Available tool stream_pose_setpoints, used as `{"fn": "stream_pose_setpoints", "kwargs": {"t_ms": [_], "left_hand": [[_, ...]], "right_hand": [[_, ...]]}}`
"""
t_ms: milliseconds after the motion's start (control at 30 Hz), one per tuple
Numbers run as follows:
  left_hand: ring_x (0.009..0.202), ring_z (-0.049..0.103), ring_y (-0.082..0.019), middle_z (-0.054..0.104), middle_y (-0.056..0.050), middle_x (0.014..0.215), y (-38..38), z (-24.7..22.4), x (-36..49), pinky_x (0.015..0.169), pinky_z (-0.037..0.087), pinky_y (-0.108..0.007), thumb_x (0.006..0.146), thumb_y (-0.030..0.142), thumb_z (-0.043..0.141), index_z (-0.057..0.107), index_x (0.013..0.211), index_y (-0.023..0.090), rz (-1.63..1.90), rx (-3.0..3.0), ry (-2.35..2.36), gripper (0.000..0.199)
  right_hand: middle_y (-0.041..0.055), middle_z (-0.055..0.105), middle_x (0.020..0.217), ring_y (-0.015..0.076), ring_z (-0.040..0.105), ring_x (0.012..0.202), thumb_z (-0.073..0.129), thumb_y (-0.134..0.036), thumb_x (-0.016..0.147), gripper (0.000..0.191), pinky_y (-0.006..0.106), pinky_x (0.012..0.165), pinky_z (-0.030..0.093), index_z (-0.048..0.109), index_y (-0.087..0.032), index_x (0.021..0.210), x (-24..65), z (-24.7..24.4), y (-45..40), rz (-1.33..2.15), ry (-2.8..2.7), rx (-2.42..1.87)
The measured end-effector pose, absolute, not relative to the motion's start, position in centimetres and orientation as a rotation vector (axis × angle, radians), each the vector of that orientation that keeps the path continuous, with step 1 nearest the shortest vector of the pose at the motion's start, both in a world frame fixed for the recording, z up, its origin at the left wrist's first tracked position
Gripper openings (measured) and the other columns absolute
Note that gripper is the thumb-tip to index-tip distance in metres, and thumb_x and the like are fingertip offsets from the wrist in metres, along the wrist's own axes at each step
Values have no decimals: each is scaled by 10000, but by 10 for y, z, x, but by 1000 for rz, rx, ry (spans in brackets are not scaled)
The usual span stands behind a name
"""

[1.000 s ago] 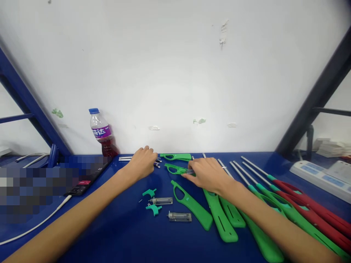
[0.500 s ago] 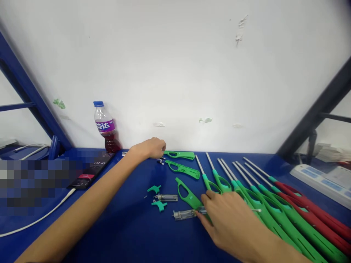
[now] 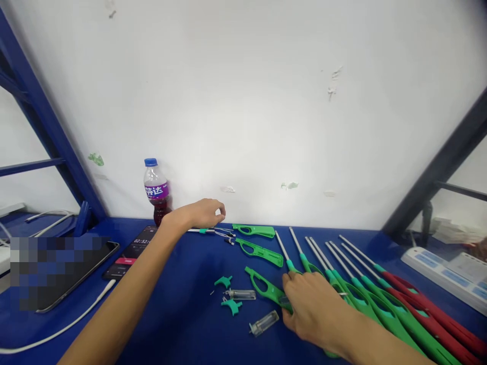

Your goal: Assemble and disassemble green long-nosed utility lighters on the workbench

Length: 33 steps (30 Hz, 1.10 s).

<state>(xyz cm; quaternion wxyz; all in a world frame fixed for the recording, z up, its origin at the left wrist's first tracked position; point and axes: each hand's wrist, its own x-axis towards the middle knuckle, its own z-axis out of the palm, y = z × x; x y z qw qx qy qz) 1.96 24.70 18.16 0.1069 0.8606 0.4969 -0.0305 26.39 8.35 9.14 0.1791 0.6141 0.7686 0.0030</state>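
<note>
My left hand [image 3: 205,212] is closed in a pinch at the back of the table, above thin metal rods with wires [image 3: 224,232]; anything at its fingertips is too small to make out. Just right of it lie a green lighter handle half [image 3: 254,231] and another green handle half [image 3: 262,251]. My right hand [image 3: 314,304] is closed around a small screwdriver [image 3: 343,294], its shaft poking out on the right. Under its fingers lies a third green handle half [image 3: 266,289]. Nearby are a clear fuel tank [image 3: 265,323], a second clear tank [image 3: 243,294] and two teal triggers [image 3: 231,305].
Several assembled green lighters [image 3: 353,284] and red ones [image 3: 414,299] fan out at right, beside a white power strip [image 3: 445,274]. At left are a drink bottle [image 3: 157,191], a phone [image 3: 139,246] with a white cable [image 3: 83,309], and a dark device [image 3: 83,276].
My left hand has lifted away from the green handle half and the rods. My right hand has shifted away from the front clear tank, which now lies tilted and apart from it. The view has tipped upward.
</note>
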Motion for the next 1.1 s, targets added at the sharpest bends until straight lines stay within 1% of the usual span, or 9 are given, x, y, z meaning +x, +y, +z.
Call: {"fn": "stream_pose_setpoints", "kwargs": {"t_ms": [100, 167, 233, 333, 433, 533, 767, 1100], "left_hand": [[1111, 674, -245, 654, -102, 1298, 246, 190, 5, 951, 588, -466, 1020, 393, 652, 636, 1282, 176, -47, 2482, 1489, 341], [1112, 673, -245, 655, -102, 1297, 244, 196, -3, 955, 586, -468, 1021, 397, 649, 636, 1283, 177, -15, 2455, 1498, 342], [1110, 674, -245, 657, -101, 1293, 241, 202, -9, 955, 585, -469, 1023, 401, 646, 636, 1285, 177, 14, 2430, 1499, 344], [1107, 674, -245, 662, -100, 1283, 238, 207, -17, 959, 582, -470, 1026, 409, 638, 638, 1281, 178, 53, 2400, 1515, 344], [1106, 675, -244, 665, -99, 1276, 240, 208, -21, 966, 578, -475, 1029, 416, 632, 638, 1283, 179, 66, 2370, 1538, 347], [1098, 678, -241, 667, -99, 1270, 244, 204, -23, 966, 578, -474, 1032, 418, 628, 636, 1288, 180, 47, 2340, 1548, 349], [1078, 683, -236, 671, -97, 1259, 245, 199, -21, 949, 585, -463, 1037, 427, 618, 632, 1296, 182, -5, 2282, 1538, 356], [1034, 692, -225, 683, -92, 1218, 251, 195, -26, 930, 588, -454, 1044, 454, 599, 627, 1301, 180, -26, 2246, 1555, 377]], "right_hand": [[57, 703, 1047, 178, 690, 967, 665, -465, 987, 342, 414, 929, 574, 678, -137, 1085, 268, 89, 90, -58, 2146, 1758], [43, 706, 990, 174, 690, 937, 683, -468, 971, 330, 410, 921, 571, 684, -140, 1012, 273, 90, 95, -99, 2151, 1775], [37, 708, 953, 175, 691, 910, 713, -451, 943, 311, 410, 905, 572, 688, -144, 978, 278, 94, 100, -130, 2165, 1807], [46, 715, 994, 187, 694, 944, 714, -412, 941, 288, 420, 916, 571, 694, -149, 1055, 283, 105, 113, -138, 2199, 1867], [64, 700, 1105, 194, 684, 1024, 659, -422, 993, 328, 433, 955, 566, 668, -152, 1179, 286, 114, 132, -95, 2225, 1897], [79, 677, 1182, 203, 673, 1066, 646, -439, 1005, 365, 442, 967, 568, 647, -152, 1230, 286, 115, 152, -56, 2227, 1889], [89, 659, 1232, 210, 665, 1089, 647, -432, 1005, 386, 442, 959, 574, 629, -156, 1274, 282, 108, 176, -49, 2235, 1813], [85, 664, 1216, 206, 668, 1077, 652, -434, 1002, 380, 436, 951, 577, 635, -155, 1259, 282, 105, 184, -90, 2281, 1719]]}}
